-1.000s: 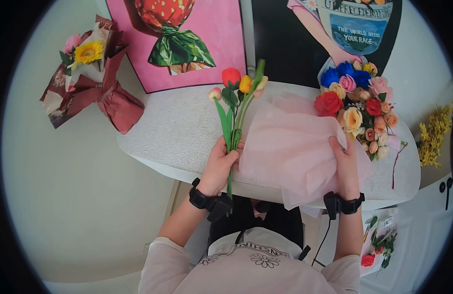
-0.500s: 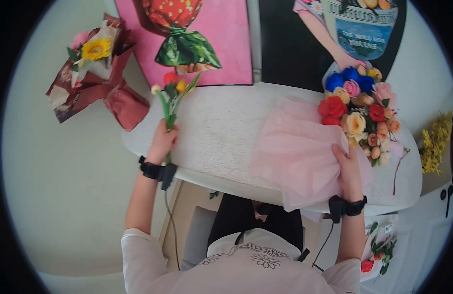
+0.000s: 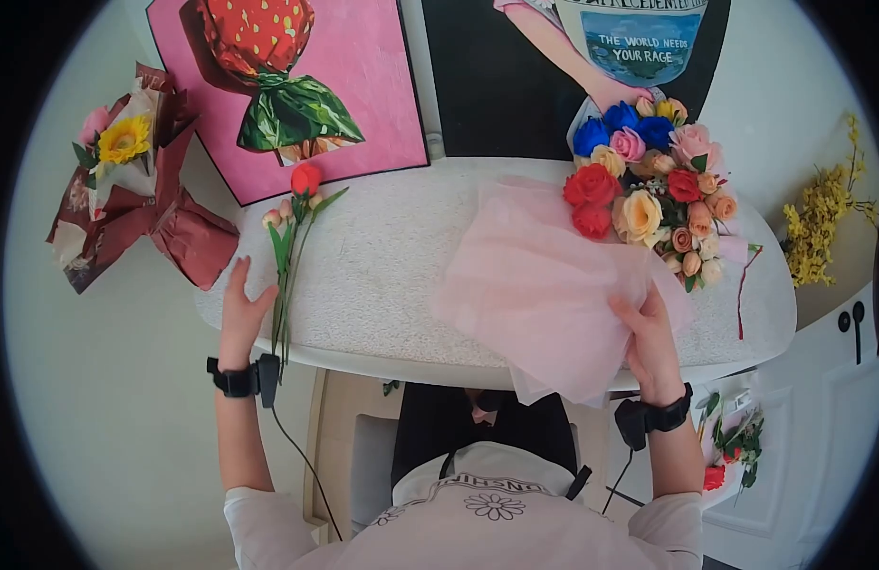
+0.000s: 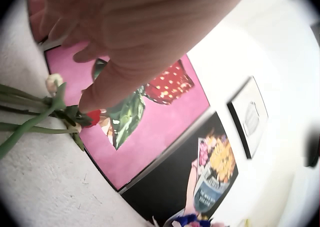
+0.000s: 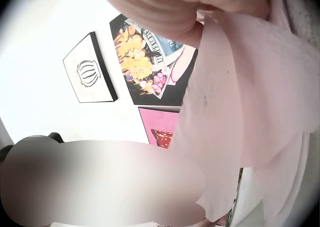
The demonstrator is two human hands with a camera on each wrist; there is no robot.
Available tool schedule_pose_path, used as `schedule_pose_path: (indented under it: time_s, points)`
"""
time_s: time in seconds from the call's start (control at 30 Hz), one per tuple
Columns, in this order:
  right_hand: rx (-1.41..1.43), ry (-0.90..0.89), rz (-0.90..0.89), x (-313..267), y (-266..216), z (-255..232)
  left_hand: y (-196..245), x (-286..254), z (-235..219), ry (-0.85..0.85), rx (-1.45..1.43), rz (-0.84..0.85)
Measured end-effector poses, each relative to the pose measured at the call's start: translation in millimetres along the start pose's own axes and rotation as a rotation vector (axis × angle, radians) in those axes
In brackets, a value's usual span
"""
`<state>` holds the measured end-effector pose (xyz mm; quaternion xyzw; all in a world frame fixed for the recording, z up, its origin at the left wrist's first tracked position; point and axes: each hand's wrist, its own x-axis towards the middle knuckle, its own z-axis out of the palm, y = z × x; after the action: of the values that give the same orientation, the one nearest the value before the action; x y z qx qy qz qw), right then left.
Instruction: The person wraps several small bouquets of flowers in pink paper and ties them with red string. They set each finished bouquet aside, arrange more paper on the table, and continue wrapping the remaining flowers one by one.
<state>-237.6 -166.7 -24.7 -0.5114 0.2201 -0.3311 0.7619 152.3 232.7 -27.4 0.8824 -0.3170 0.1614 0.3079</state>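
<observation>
A small bunch of artificial tulips [image 3: 305,179] with long green stems lies at the left of the white table [image 3: 382,275]. Just left of its stems is my left hand [image 3: 242,318], thumb and fingers spread and holding nothing. In the left wrist view the thumb overlaps the flower heads, and the stems [image 4: 22,104] run along the tabletop. My right hand [image 3: 653,347] grips pink tulle [image 3: 544,285] at its right side, with some fingers hidden behind the fabric. Beyond that hand lies a dense bouquet of mixed roses [image 3: 639,214], the tulle spread out below and left of it.
A bouquet in dark red paper [image 3: 188,233] stands off the table's left end. Two pictures, one pink [image 3: 382,85] and one black [image 3: 487,95], lean along the back. Yellow flowers [image 3: 815,233] are at the right. A red cord [image 3: 742,309] lies near the right edge.
My left hand has carried the tulips from the middle to the left, laid them on the table and let go. The right hand stays at the tulle.
</observation>
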Motion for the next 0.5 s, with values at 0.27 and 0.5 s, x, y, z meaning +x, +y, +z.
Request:
schedule_pose_path:
  time_s: [0.27,0.5]
  points:
    - [0.22,0.142,0.006,-7.4,-25.6,-16.8,222.6,-69.3,-2.8,-0.545,-0.161,0.547]
    - [0.126,-0.023,-0.367,-21.1,-33.3,-76.3,303.2,-93.9,94.0,-0.32,0.018,0.975]
